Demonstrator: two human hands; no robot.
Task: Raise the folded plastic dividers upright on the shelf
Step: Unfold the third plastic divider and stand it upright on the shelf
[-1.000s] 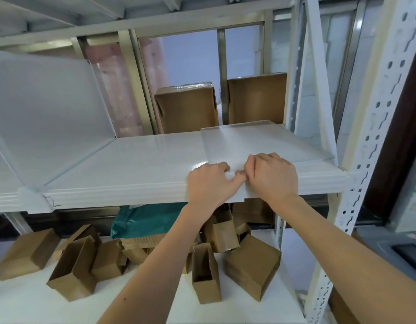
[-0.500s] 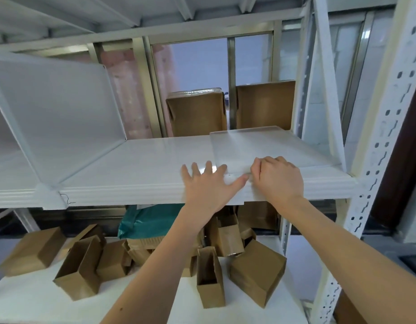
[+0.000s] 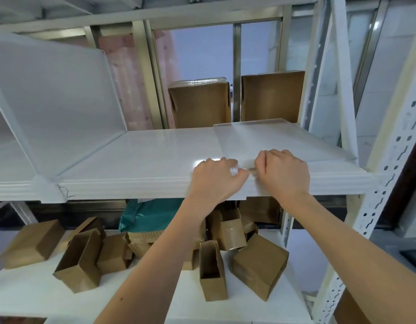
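A translucent plastic divider (image 3: 270,139) lies flat on the right part of the white shelf (image 3: 141,160). Both hands rest at its front edge by the shelf lip. My left hand (image 3: 214,178) has its fingers curled, thumb and fingertips pinching at the divider's front left corner. My right hand (image 3: 281,171) is curled over the same front edge just to the right, fingertips touching the left hand's. Another divider (image 3: 57,99) stands upright at the left of the shelf, held by a white clip at the front lip.
Two brown cardboard boxes (image 3: 200,101) (image 3: 272,97) stand behind the shelf. The shelf below holds several small cardboard boxes (image 3: 78,260) and a teal bag (image 3: 150,211). A perforated white upright post (image 3: 389,160) borders the right side.
My left hand, spread flat on the shelf half a second ago, has curled its fingers back to the divider's front corner. The right hand has stayed at the edge. The divider still lies flat.
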